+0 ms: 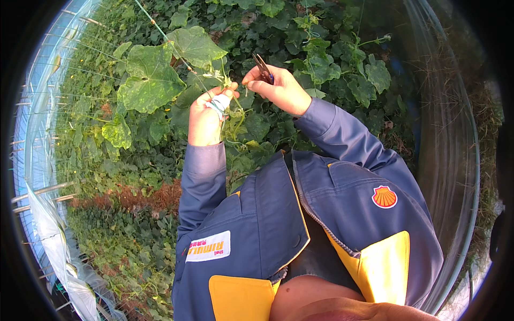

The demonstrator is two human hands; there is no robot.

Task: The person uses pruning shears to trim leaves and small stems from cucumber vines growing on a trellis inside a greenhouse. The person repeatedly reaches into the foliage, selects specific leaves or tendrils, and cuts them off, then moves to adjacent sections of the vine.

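My left hand (209, 114) pinches the leafy tip of a climbing vine (227, 83) between thumb and fingers. White material (219, 105) with thin cord wound over it sits at its thumb and fingers. To the right, my right hand (279, 86) has a pair of small dark scissors or snips (263, 70) tucked in it, blades pointing up and away. Its thumb and forefinger are pinched together close to the vine tip; a small greenish piece shows just below them. A green string (160, 32) runs down from the top to my left hand, beside large lobed leaves (150, 78).
Dense vines (132, 236) spread below and around my arms, with more strings among them. Clear plastic sheeting (445, 160) curves along the right side. At the left are metal poles (44, 191) and pale plastic film (50, 224). A strip of brown ground (132, 198) crosses the lower left.
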